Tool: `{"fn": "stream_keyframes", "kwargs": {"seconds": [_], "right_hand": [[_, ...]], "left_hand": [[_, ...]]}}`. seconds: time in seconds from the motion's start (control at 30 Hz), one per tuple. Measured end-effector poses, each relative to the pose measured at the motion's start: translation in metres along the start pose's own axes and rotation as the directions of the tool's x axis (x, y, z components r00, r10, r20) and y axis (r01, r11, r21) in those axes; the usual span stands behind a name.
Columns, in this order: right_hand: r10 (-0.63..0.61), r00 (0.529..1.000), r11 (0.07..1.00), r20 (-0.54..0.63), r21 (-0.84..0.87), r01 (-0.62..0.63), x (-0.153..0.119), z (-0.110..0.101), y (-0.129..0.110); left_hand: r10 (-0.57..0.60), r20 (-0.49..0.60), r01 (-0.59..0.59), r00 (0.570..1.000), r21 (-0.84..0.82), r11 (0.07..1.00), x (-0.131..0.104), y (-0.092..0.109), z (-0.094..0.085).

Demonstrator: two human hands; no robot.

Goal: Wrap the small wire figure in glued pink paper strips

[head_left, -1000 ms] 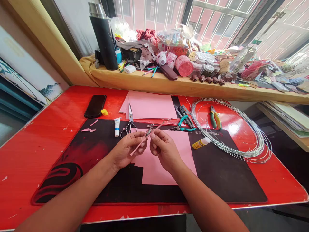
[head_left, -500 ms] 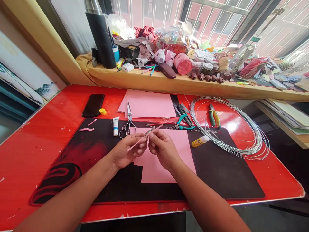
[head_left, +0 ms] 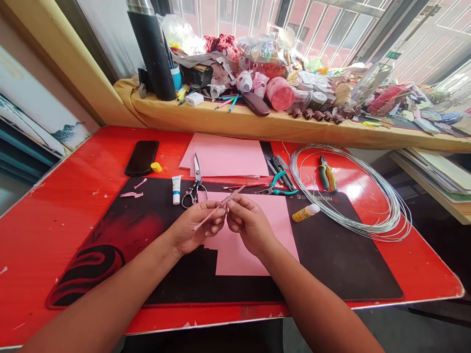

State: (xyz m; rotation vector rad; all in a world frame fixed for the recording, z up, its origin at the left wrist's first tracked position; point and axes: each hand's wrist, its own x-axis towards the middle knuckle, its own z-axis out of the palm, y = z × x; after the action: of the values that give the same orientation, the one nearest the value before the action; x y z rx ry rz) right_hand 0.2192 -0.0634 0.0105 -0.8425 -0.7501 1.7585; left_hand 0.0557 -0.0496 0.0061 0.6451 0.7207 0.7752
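Note:
A thin pink paper strip (head_left: pixel 206 220) slants between my hands, with a small dark, patterned piece at its upper part. My left hand (head_left: pixel 198 223) pinches the strip near its middle. My right hand (head_left: pixel 247 216) has thumb and forefinger closed on the same piece, its fingertips close to the left ones. Both hands are above a cut sheet of pink paper (head_left: pixel 253 245) on the black mat (head_left: pixel 331 264). Scissors (head_left: pixel 197 181) and a white glue tube (head_left: pixel 176 189) lie just beyond my left hand.
Teal pliers (head_left: pixel 277 185), a yellow glue bottle (head_left: pixel 306 213), a wire coil (head_left: pixel 392 215) and green-yellow pliers (head_left: pixel 327 175) lie to the right. Stacked pink sheets (head_left: pixel 228 154) and a phone (head_left: pixel 142 158) are farther back. A crowded ledge (head_left: pixel 221 120) borders the table.
The patterned piece between my fingers has turned slightly and shows less of its surface. Both hands keep nearly the same place, and the camera view has shifted slightly.

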Motion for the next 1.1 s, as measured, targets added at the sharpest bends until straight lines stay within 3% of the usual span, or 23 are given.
{"fn": "stream_keyframes", "kwargs": {"seconds": [0.57,1.1], "right_hand": [[-0.04,0.998,0.999,-0.039,-0.013,0.039,-0.0021,-0.0003,0.0006],[0.031,0.995,0.999,-0.1,0.038,-0.028,0.0002,0.0014,-0.0035]], "left_hand": [[0.051,-0.096,-0.047,0.994,0.049,0.998,0.0,-0.0023,0.0069],[0.119,-0.128,-0.098,0.985,0.166,0.981,0.0029,-0.0061,0.0018]]}}
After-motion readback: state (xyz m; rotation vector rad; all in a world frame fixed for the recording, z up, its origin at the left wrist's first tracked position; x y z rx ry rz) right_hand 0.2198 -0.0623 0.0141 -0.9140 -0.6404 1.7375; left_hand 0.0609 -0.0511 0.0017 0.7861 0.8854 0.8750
